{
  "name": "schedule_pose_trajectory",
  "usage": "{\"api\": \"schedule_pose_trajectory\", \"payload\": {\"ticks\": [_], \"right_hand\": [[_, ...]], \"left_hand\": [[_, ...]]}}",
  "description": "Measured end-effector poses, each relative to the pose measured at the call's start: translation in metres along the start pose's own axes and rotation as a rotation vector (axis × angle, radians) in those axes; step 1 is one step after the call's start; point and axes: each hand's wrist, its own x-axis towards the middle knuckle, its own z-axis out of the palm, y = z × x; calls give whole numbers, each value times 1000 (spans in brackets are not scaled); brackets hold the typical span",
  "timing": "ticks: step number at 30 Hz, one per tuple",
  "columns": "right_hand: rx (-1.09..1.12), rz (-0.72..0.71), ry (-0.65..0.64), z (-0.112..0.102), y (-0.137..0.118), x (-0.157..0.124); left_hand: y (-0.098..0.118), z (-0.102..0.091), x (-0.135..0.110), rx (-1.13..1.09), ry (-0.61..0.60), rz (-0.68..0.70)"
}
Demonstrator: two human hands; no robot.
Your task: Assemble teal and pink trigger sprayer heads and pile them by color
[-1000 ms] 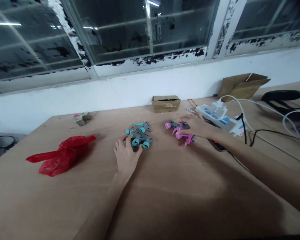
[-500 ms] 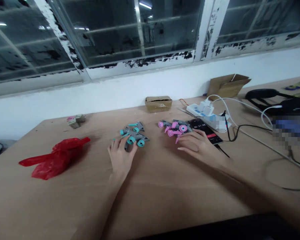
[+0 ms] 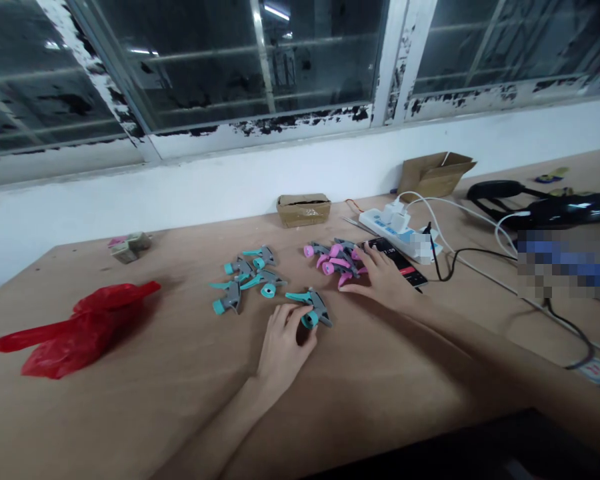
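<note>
My left hand (image 3: 283,343) pinches the round teal collar of a grey-and-teal trigger spray head (image 3: 319,307), low over the table or touching it; I cannot tell which. Several like it, one a teal spray head (image 3: 233,295), lie in a loose group beyond and to the left. At the pink-and-grey trigger spray heads (image 3: 341,267), which lie heaped together, my right hand (image 3: 386,280) has its thumb and fingers apart around the pile's near right side. Its fingertips partly cover the heap and the phone (image 3: 405,263) behind.
Left on the wooden table (image 3: 180,413) lies a red plastic bag (image 3: 80,337). By the wall stand a small cardboard box (image 3: 305,212) and an open carton (image 3: 435,177). A white power strip (image 3: 397,230) with cables lies behind the phone; a black headset-like object (image 3: 545,207) is right.
My left hand has moved right and nearer, bringing one teal spray head away from the group. The other teal ones now lie more spread out. My right hand has reached further over the pink heap.
</note>
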Motion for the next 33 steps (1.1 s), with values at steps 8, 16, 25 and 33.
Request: {"api": "schedule_pose_trajectory", "payload": {"ticks": [8,16,25,33], "right_hand": [[34,-46,-88,24,-30,34],[22,-120,-60,27,-37,66],[-5,-114,-48,44,-33,76],[-53,-61,61,29,-35,74]], "left_hand": [[-14,-5,-2,54,6,-86],[-15,-12,1,13,74,-132],[-31,-16,14,81,124,-187],[-38,-22,10,231,143,-221]]}}
